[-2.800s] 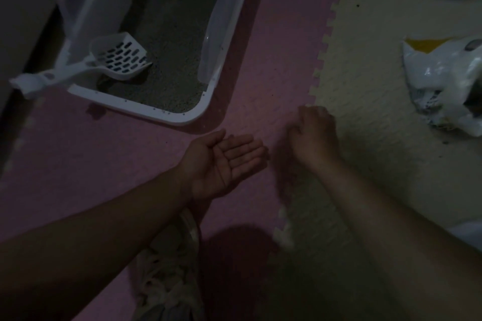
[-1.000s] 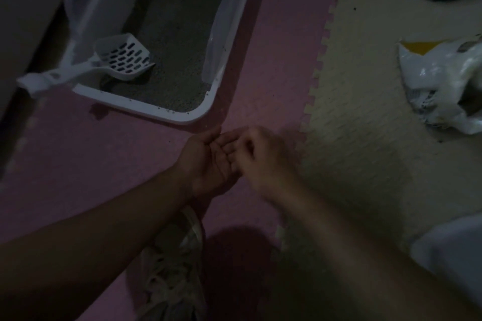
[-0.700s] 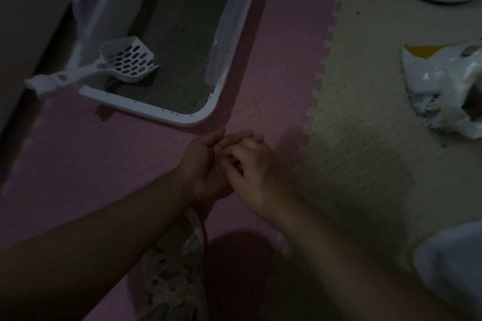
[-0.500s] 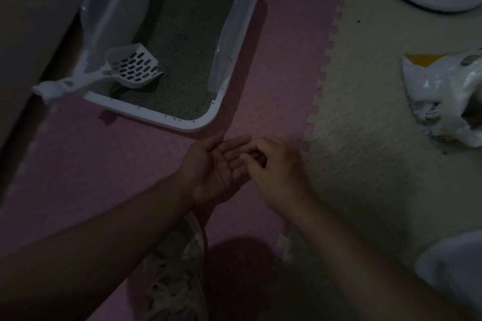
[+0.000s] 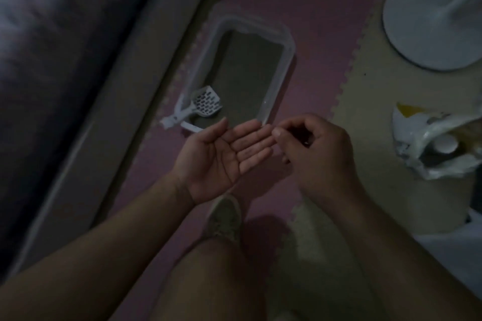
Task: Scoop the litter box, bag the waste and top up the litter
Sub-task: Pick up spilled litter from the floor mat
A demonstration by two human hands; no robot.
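The white litter box [image 5: 288, 44] holds flat grey litter [image 5: 245, 73] and sits on a pink foam mat [image 5: 313, 8]. A white slotted scoop [image 5: 207, 104] leans in its near left corner, handle over the rim. My left hand [image 5: 221, 156] is held palm up with straight fingers, in front of the box's near edge. My right hand [image 5: 318, 148] hovers just right of those fingertips, fingers curled, thumb and forefinger close together. In the dim light I see nothing between them. A crumpled white waste bag [image 5: 430, 148] lies open at the right.
A dark piece of furniture [image 5: 65, 60] with a pale base runs along the left. A white round fan base [image 5: 430, 23] stands at the top right on the beige mat [image 5: 365, 101]. My knee and shoe [image 5: 225, 216] are below my hands.
My view has pulled up and back, so the whole box now shows. My right hand has lifted off my left palm and drawn slightly right; my left palm stays upturned.
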